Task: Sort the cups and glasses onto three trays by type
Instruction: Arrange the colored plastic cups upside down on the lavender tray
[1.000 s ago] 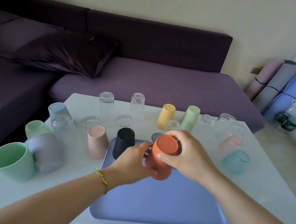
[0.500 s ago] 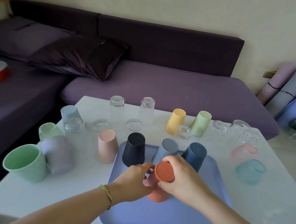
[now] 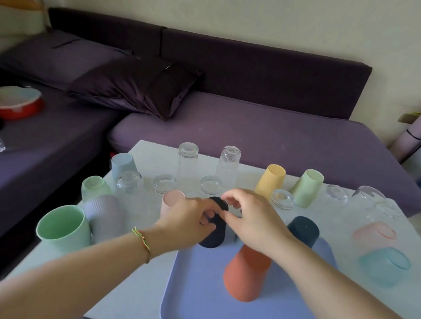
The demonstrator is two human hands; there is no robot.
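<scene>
Two hands are on the black cup (image 3: pixel 213 236), which stands mouth-down at the far-left corner of the blue tray (image 3: pixel 194 310). Can't tell if its rim is fully inside the tray lip or straddling it. Left hand (image 3: pixel 187 222) wraps its fingers round the cup's side. Right hand (image 3: pixel 252 222) appears to pinch the edge of the upturned base from the other side, so both are closed on it and neither is free. Step in hand looks like seating this cup with the other ribbed ones. To do it well, lift slightly rather than drag over the lip, then set it flat inside the tray. Pack it toward the navy cup (image 3: pixel 303 230) so room is left for the pink cup (image 3: pixel 173 199), yellow cup (image 3: pixel 270 181) and pale green cup (image 3: pixel 307 187) out on the table (image 3: pixel 337 215). Watch the right forearm: the orange cup (image 3: pixel 246 274) sits on the tray directly under the wrist, close enough to clip on retreat. Pink cup is just beside the left knuckles, same risk. Release one hand at a time, left last, since it seems to carry the grip.
</scene>
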